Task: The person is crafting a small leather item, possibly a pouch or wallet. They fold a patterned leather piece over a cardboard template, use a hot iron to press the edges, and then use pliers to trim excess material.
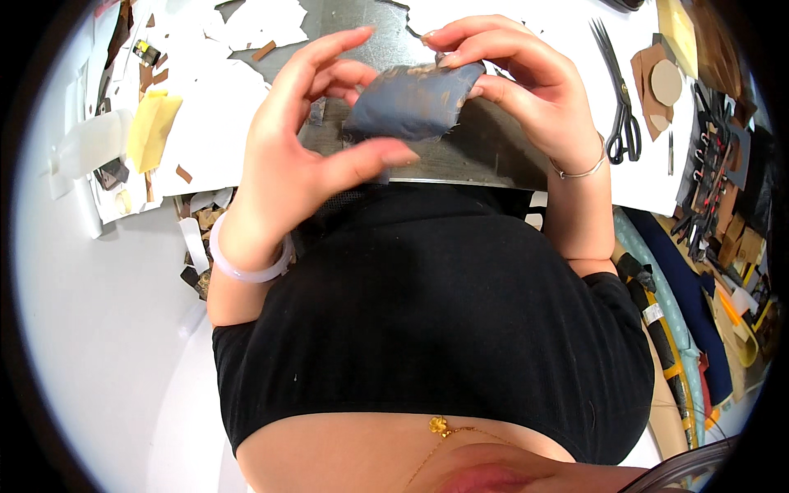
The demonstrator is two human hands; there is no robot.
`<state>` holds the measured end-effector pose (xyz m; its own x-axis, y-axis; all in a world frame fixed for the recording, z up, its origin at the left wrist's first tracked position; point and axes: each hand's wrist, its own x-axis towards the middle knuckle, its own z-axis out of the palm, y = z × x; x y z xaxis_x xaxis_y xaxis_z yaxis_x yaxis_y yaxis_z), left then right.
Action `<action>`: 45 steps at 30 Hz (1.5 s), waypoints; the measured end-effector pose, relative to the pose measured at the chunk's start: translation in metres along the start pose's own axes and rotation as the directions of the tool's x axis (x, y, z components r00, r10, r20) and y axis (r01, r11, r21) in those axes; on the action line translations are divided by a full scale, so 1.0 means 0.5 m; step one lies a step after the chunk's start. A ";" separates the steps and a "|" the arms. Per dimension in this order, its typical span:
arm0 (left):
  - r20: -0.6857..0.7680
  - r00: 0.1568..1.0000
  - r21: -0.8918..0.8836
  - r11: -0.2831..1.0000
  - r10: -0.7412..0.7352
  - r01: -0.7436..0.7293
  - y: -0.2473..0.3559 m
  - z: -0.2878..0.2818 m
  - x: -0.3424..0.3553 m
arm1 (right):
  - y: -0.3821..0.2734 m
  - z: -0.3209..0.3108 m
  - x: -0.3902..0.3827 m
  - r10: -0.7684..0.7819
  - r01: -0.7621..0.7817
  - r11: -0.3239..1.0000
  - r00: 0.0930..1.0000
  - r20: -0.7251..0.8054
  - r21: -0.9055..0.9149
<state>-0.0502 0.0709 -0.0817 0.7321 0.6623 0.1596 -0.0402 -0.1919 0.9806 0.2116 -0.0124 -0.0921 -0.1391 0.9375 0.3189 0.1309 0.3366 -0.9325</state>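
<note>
A small dark blue-grey piece of fabric (411, 105), curved like a little pouch, with brownish marks and frayed edges, is held up over the grey metal work plate (493, 168). My right hand (538, 86) pinches its upper right edge between thumb and fingers. At its left side is my left hand (283, 140), with the thumb stretched below the fabric and the index finger pointing away above it. Those left fingers are spread apart; the other fingertips come close to the fabric's left edge, and whether they touch it I cannot tell.
Black scissors (622, 107) lie on white paper at the right, beside brown scraps (649, 78) and a beige disc (666, 83). A yellow block (153, 130) sits at the left. Black clips (705, 172) and fabric rolls (649, 246) crowd the right side.
</note>
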 end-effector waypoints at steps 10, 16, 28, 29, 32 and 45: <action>0.241 0.818 -0.469 0.675 -0.523 0.570 0.051 -0.021 -0.010 | -0.035 -0.014 0.001 0.044 -0.046 0.995 0.999 0.019 0.088; 0.287 0.807 -0.620 0.542 -0.516 0.567 0.089 0.015 -0.043 | -0.043 0.044 0.000 0.261 -0.161 0.876 0.951 -0.165 0.454; 0.151 0.902 -0.699 0.602 -0.404 0.386 0.068 0.043 -0.081 | -0.071 0.081 -0.008 0.182 -0.142 0.955 0.974 -0.138 0.260; 0.135 0.917 -0.702 0.617 -0.376 0.356 0.074 0.044 -0.083 | -0.063 0.080 -0.016 0.129 -0.094 0.962 0.984 -0.123 0.256; 0.179 0.920 -0.656 0.654 -0.350 0.376 0.098 0.045 -0.088 | -0.069 0.075 -0.027 0.064 -0.029 0.954 0.992 -0.110 0.298; 0.193 0.831 -0.487 0.684 -0.522 0.543 0.168 0.049 -0.100 | -0.069 0.054 -0.055 0.003 0.030 0.916 0.997 -0.082 0.401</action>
<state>-0.0736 0.0041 -0.0102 0.7601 0.5108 -0.4016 0.0387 0.5813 0.8128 0.1845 -0.0522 -0.0734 -0.0579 0.9427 0.3287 -0.2780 0.3009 -0.9122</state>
